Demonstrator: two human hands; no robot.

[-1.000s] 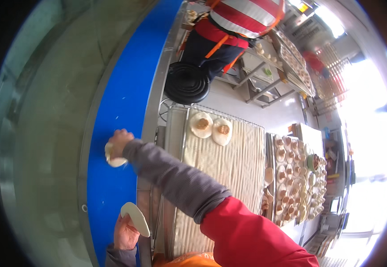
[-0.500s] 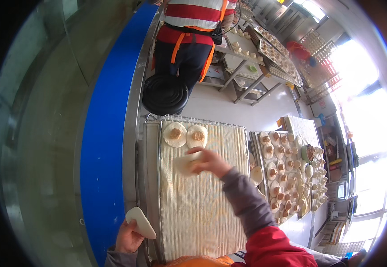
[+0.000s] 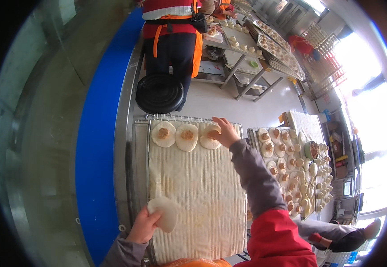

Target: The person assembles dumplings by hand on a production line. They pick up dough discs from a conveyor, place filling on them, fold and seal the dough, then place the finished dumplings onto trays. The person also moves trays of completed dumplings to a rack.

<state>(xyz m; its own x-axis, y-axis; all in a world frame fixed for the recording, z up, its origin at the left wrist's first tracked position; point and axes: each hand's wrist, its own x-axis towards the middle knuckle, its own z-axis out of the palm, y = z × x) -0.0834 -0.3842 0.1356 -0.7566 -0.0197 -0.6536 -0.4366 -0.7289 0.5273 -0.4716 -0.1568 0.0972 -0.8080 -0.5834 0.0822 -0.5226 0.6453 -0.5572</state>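
Observation:
My left hand (image 3: 145,226) grips a flat, pale dough round (image 3: 166,213) over the lower left of a cloth-lined rack tray (image 3: 193,191). Whether several rounds are stacked in it, I cannot tell. At the tray's far edge, three dough rounds lie in a row, each with a lump of brown filling: the left one (image 3: 163,140), the middle one (image 3: 187,144) and the right one (image 3: 207,143). My right hand (image 3: 226,132) is at the right one, thumb and fingers apart over its side and partly hiding it. Contact with the dough cannot be made out.
Another tray of filled dough rounds (image 3: 268,150) stands to the right, with a bowl (image 3: 311,150) behind it. A blue belt (image 3: 97,155) runs along the left. Ahead are a black round stool (image 3: 160,93), a person in an orange apron (image 3: 171,49) and worktables (image 3: 242,49).
My right hand has moved far and right; the dough it carried now lies third in the row. My left hand has moved right and over the tray with its dough. The view has shifted slightly.

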